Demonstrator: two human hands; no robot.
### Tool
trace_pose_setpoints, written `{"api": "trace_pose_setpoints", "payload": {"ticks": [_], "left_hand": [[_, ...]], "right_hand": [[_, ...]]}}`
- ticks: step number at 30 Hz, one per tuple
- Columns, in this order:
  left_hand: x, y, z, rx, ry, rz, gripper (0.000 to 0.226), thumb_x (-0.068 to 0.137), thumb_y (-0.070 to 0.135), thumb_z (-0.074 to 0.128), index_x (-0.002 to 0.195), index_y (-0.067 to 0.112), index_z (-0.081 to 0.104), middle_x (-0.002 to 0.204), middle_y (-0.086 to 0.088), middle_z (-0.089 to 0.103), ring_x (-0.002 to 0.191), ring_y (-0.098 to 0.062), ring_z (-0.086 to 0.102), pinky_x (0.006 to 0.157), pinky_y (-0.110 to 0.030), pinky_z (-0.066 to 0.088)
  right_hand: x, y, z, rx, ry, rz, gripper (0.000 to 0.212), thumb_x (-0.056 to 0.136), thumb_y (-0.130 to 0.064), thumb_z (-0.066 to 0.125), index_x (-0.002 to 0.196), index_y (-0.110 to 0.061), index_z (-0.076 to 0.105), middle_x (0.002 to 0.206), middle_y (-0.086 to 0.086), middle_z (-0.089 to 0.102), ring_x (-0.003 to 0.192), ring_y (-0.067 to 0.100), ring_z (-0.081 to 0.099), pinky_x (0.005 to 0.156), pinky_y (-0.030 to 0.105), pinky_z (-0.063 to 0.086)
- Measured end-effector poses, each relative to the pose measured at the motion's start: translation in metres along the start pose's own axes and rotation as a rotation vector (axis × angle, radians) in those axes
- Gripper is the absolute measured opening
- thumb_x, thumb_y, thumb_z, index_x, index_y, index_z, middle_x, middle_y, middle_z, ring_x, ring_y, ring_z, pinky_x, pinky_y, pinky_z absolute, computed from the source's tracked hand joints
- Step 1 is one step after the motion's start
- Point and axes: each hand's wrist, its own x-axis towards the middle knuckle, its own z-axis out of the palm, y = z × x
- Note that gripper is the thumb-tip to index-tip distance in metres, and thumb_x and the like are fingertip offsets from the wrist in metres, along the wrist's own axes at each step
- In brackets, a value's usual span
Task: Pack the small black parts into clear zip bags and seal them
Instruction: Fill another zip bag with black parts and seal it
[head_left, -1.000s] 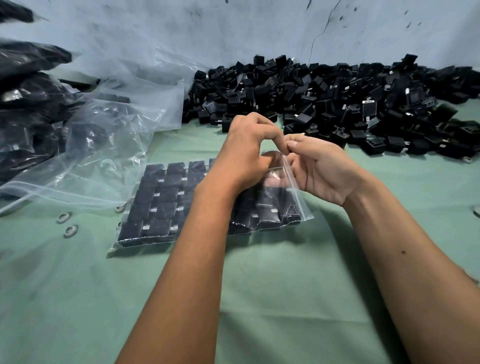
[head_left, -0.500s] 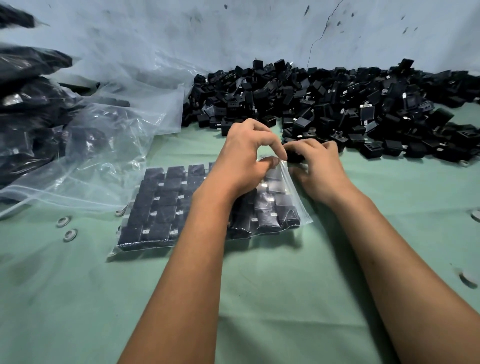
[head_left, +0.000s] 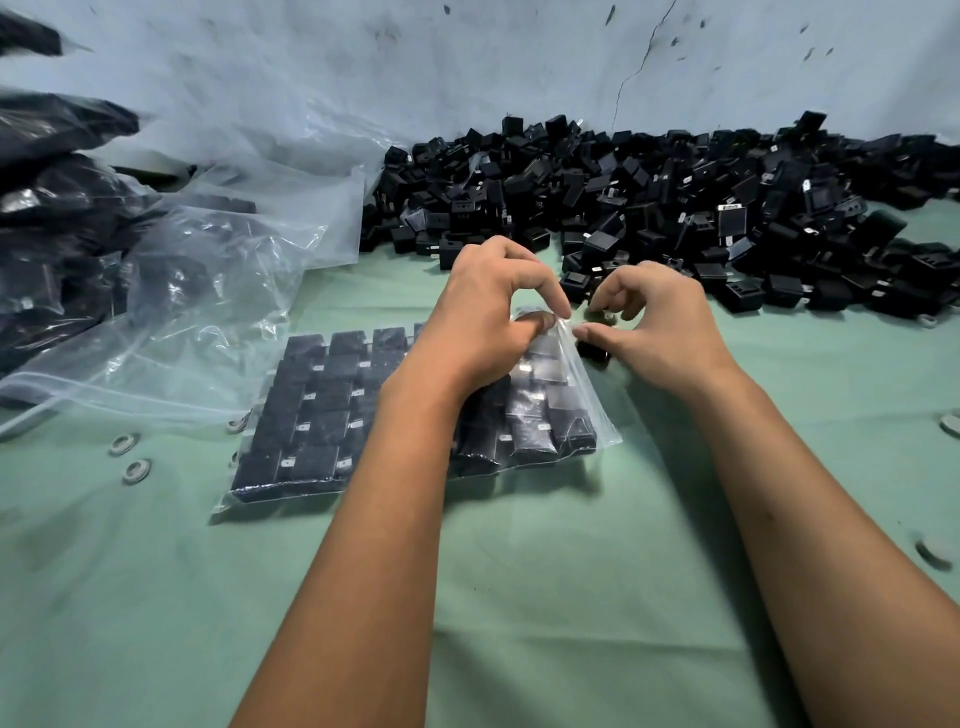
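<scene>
Pinching the far right corner of the clear plastic zip bag (head_left: 566, 415) between thumb and forefinger, left hand (head_left: 488, 317) with the remaining fingers curled above. Lying flat on the green cloth-covered table (head_left: 519, 597), that bag, packed with neat rows of small black rectangular parts, its mouth apparently along the far edge and not yet visibly sealed. Gripping one loose small black part (head_left: 592, 348) against the cloth just beside the bag's corner, right hand (head_left: 660, 322), thumb low and fingers arched over it. Heaped behind both hands along the pale wall, the big pile of loose black plastic parts (head_left: 675, 208). Crumpled at left, a large empty clear plastic sack (head_left: 208, 291), with dark filled bags (head_left: 52, 208) stacked beyond it.

Probably light and rigid, each part, easy to nip by its two flat sides. Likely thin, slick and floppy, the bag film; best taken at the stiffer zip strip near a corner, not mid-panel, where it would only stretch and slide. Likely to sag and spill its rows if lifted by one corner, so better kept flat while pressing the seal.
</scene>
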Motion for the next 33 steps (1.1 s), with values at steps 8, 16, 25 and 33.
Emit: {"api": "trace_pose_setpoints", "payload": {"ticks": [8,16,25,33], "left_hand": [[0.000,0.002,0.001,0.002,-0.005,0.001,0.026,0.085,0.014,0.083,0.085,0.039,0.077,0.113,0.010,0.058,0.118,-0.013,0.047,0.100,-0.032,0.042],[0.000,0.002,-0.003,0.007,0.045,0.010,0.028,0.081,0.013,0.085,0.081,0.039,0.078,0.114,0.010,0.058,0.120,-0.014,0.048,0.104,-0.039,0.043],[0.000,0.001,-0.004,0.017,0.045,0.012,0.027,0.081,0.015,0.085,0.081,0.041,0.078,0.115,0.011,0.058,0.120,-0.014,0.048,0.105,-0.037,0.041],[0.000,0.002,-0.005,0.023,0.039,0.018,0.033,0.081,0.016,0.085,0.079,0.047,0.074,0.114,0.013,0.058,0.120,-0.012,0.047,0.103,-0.030,0.038]], "right_hand": [[0.000,0.001,-0.008,0.156,-0.215,0.192,0.027,0.070,-0.028,0.095,0.087,-0.021,0.076,0.070,-0.004,0.062,0.060,0.010,0.056,0.056,0.029,0.050],[-0.007,-0.021,-0.002,0.555,-0.427,0.069,0.041,0.071,-0.003,0.090,0.105,-0.013,0.070,0.095,0.016,0.071,0.081,0.018,0.062,0.068,0.034,0.051],[-0.004,-0.013,-0.010,0.502,-0.367,0.076,0.033,0.077,0.019,0.076,0.106,0.003,0.067,0.095,0.016,0.072,0.085,0.017,0.065,0.080,0.040,0.053],[0.000,-0.010,-0.003,0.628,-0.247,0.127,0.015,0.092,0.014,0.061,0.101,0.004,0.067,0.081,0.012,0.076,0.073,0.018,0.073,0.074,0.030,0.058]]}}
